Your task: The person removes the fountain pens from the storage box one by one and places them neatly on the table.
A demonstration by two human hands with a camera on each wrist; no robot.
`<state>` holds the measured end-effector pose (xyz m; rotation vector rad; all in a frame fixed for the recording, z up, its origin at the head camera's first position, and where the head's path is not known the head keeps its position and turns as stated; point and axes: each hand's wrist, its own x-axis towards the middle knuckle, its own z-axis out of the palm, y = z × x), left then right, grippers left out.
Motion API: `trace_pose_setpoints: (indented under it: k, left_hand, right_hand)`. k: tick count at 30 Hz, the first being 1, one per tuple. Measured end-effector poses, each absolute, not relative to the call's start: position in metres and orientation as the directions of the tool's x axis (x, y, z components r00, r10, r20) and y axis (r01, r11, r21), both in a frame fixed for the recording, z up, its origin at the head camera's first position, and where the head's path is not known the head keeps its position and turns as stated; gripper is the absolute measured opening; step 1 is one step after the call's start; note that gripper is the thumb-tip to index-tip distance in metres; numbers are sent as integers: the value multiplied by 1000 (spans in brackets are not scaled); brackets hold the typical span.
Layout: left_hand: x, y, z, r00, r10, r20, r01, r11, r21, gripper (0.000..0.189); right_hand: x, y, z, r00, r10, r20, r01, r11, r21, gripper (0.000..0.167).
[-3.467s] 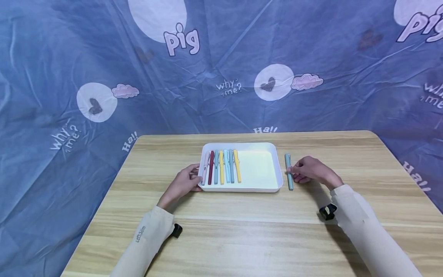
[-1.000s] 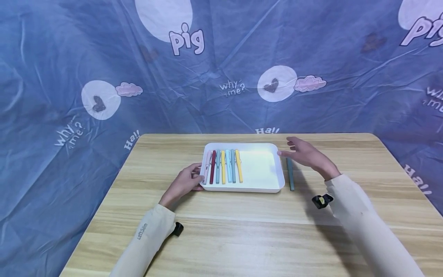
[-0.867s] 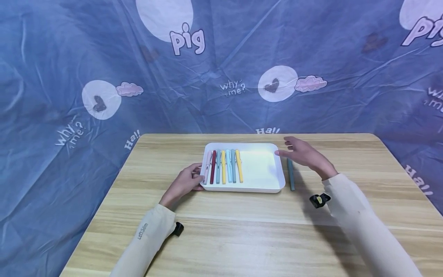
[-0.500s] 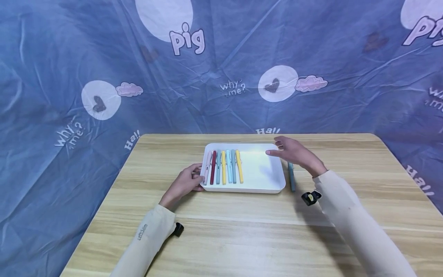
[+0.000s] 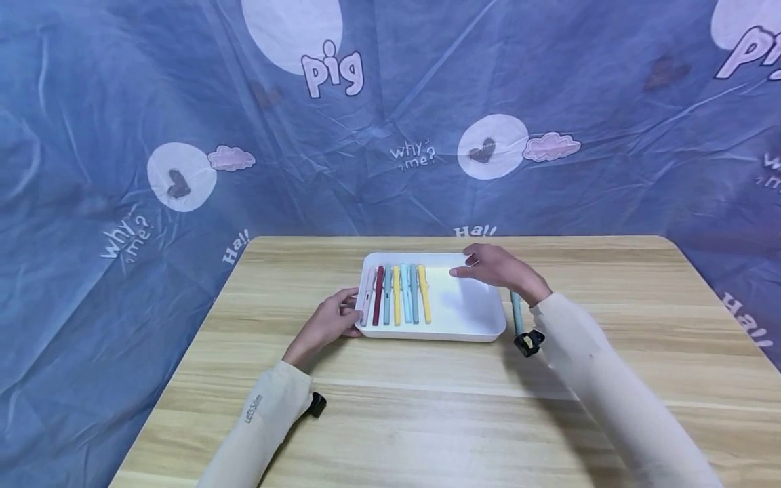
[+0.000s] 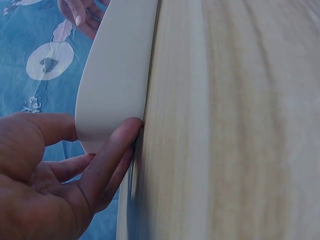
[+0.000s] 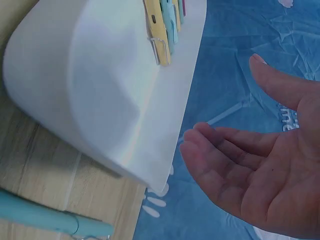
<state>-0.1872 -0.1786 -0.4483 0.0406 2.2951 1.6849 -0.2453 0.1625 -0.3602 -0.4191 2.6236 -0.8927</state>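
A white tray [image 5: 465,313] stands on the table with several capped pens [image 5: 396,295] side by side in its left half: pink, dark red, teal, yellow and light blue. My left hand [image 5: 329,318] pinches the tray's left near corner; in the left wrist view the thumb [image 6: 52,129] and fingers bear on its wall. Over the tray's far right part hovers my right hand [image 5: 493,266], fingers loosely bent and apart, with nothing in them in the right wrist view. A teal pen [image 5: 517,315] lies on the table just right of the tray, partly hidden by the right arm.
The wooden table [image 5: 415,407] extends toward me and to both sides of the tray. Behind it hangs a blue printed cloth [image 5: 342,169]. Black wrist devices sit at the left cuff [image 5: 316,404] and the right cuff [image 5: 529,343].
My right hand has let go of the teal pen beside the tray, risen, and moved left over the tray. The left hand has kept its hold on the corner.
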Motion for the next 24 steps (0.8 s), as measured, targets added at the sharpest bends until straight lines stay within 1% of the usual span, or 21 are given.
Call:
trace_pose_setpoints:
  k: [6,10,14,20,24]
  left_hand:
    - [-188,-179,-449,-958,193,-212,-147,304,941,59]
    - [-188,-178,-450,-958,194,-210,-145,301,942,58]
    - [-188,-178,-450,-958,191,-213,-150,299,942,58]
    - [-187,-177,-450,-960,188,-210,-146,304,942,57]
    - [-187,-177,-448,-961,185,-208,-146,300,942,56]
  right_hand:
    - [-252,151,-362,-890,-390,-237,-165,759,-630,69]
    - [-256,144,-365,-875,-397,-277,-139,754,-642,67]
    - [-259,138,-370,-860,-401,-316,-125,766,-631,65]
    - [-266,126,-374,-843,-389,-371,-104,796,-597,43]
    - [-271,118,-377,-830,-389,-400,-126,829,-545,40]
